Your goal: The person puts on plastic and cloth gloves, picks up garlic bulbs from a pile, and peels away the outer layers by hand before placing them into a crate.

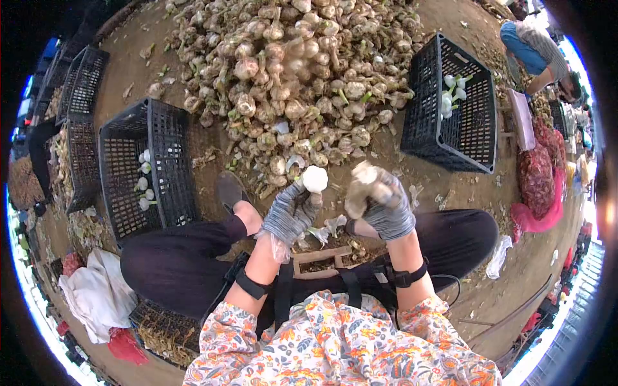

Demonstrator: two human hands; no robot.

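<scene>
My left hand (293, 211), in a grey striped glove, is closed round a clean white garlic bulb (315, 179) at its fingertips. Just to its right, my right hand (384, 204) wears a matching glove with dirty brown fingers. Those fingers are smeared by motion, and something pale shows at their tips; whether it is held cannot be made out. Beyond both hands lies a big heap of unpeeled garlic bulbs (302, 83) with soil and stems on them. Loose white skins (320, 235) lie below, between the hands.
A black crate (174, 167) at left and another black crate (467, 135) at right each hold several white bulbs. White cloth (100, 293) lies at lower left. Far right are a red mesh sack (537, 177) and a bending person (534, 51). My bent legs flank a small wooden frame (322, 256).
</scene>
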